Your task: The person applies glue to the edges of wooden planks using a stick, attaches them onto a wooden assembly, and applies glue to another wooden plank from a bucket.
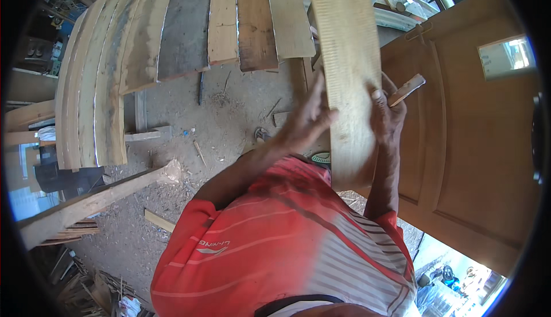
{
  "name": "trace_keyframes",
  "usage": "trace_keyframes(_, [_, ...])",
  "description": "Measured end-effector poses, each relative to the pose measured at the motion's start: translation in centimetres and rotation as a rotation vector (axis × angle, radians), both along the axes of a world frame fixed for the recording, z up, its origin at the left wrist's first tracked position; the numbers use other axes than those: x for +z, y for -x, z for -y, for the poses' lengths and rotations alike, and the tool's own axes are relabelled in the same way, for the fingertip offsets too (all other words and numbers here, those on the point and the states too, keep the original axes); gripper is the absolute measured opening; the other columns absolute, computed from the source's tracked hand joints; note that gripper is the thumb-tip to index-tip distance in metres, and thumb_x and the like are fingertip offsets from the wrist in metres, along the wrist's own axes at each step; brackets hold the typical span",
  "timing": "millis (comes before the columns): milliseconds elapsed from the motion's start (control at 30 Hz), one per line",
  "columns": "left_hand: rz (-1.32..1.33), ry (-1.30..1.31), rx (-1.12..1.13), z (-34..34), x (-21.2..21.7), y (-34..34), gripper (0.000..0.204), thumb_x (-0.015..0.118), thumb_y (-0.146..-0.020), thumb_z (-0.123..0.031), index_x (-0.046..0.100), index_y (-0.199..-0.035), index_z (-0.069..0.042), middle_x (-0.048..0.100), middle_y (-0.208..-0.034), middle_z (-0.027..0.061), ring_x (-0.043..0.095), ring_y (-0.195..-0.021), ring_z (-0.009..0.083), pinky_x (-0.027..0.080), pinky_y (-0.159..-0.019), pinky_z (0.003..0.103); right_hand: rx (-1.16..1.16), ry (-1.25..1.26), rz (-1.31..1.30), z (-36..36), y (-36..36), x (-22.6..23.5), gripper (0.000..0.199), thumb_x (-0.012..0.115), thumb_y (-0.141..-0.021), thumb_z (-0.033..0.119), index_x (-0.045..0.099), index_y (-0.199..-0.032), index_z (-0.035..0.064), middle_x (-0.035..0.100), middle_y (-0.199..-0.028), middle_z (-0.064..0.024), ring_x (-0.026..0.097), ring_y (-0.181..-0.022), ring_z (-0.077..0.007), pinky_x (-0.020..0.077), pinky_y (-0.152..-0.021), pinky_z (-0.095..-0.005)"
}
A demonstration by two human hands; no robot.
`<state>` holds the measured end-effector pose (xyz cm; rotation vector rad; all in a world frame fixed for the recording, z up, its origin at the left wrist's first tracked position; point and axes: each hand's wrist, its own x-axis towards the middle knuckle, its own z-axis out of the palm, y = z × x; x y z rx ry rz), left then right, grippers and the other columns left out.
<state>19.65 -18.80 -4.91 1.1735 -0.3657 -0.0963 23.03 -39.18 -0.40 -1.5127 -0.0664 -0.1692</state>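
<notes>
Fingers [374, 94] of the right hand [387, 116] are wrapped round the right edge of the plank [350, 76], with a thumb tip laid on its face; a short wooden stick [406, 89] is also pinched in that same hand, angled up to the right. Fingers of the left hand [307, 123] are spread flat against the plank's left edge, pressing rather than clasping.

The plank is held upright before the chest, its ribbed pale face turned to the camera and its lower end near the red striped shirt [275, 248]. It is carried wholly by the two hands and rests on nothing visible.

Judgement: the grip would be steadier if the left fingers were curled round the edge to match the right, since a flat press can slip on a sawn face. The stick crowds the right hand's hold and is best kept clear of the plank's edge.

A panelled door [459, 145] stands just right of the plank. More boards [172, 30] lean beyond, above a sawdust-strewn floor [189, 122]; a beam [86, 202] lies to the left.
</notes>
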Motion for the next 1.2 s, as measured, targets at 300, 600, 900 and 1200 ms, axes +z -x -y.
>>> trace_keyframes(300, [-0.176, -0.228, -0.489, -1.8, -3.4, -0.3, 0.092, 0.065, -0.102, -0.033, 0.004, -0.163, -0.002, 0.034, -0.160, 0.0209, 0.043, -0.143, 0.0303, 0.041, -0.114, 0.042, -0.171, 0.232, -0.156, 0.1, -7.0, 0.5, 0.066, 0.077, -0.094, 0.033, 0.055, -0.139, -0.0097, 0.070, -0.118, -0.0134, 0.065, -0.105, -0.0167, 0.0513, -0.091, -0.0300])
trace_keyframes(600, [-0.160, -0.564, -0.569, -8.1, 1.5, -5.3, 0.081, 0.071, -0.094, -0.048, 0.041, -0.154, -0.002, 0.056, -0.147, 0.0200, 0.054, -0.137, 0.0310, 0.041, -0.114, 0.039, -0.142, 0.455, -0.051, -2.0, -16.5, -1.4, 0.062, 0.076, -0.094, 0.040, 0.063, -0.129, -0.0104, 0.073, -0.105, -0.0112, 0.065, -0.094, -0.0139, 0.0520, -0.084, -0.0298])
trace_keyframes(900, [-0.246, -0.552, -0.381, -8.4, 2.5, -11.7, 0.085, 0.073, -0.089, -0.055, 0.047, -0.150, -0.002, 0.056, -0.148, 0.0158, 0.051, -0.139, 0.0285, 0.039, -0.116, 0.041, -0.066, 0.561, -0.174, -1.9, -28.4, -6.9, 0.055, 0.073, -0.095, 0.040, 0.067, -0.125, -0.0059, 0.073, -0.102, -0.0128, 0.066, -0.098, -0.0168, 0.0514, -0.088, -0.0331])
trace_keyframes(1200, [-0.487, -0.464, -0.459, -4.9, 0.9, -16.8, 0.085, 0.072, -0.089, -0.056, 0.048, -0.149, -0.002, 0.058, -0.145, 0.0190, 0.054, -0.137, 0.0305, 0.041, -0.115, 0.041, 0.031, 0.290, -0.424, -2.7, -33.5, -8.9, 0.054, 0.069, -0.098, 0.036, 0.064, -0.128, -0.0087, 0.071, -0.111, -0.0119, 0.064, -0.100, -0.0164, 0.0504, -0.091, -0.0324])
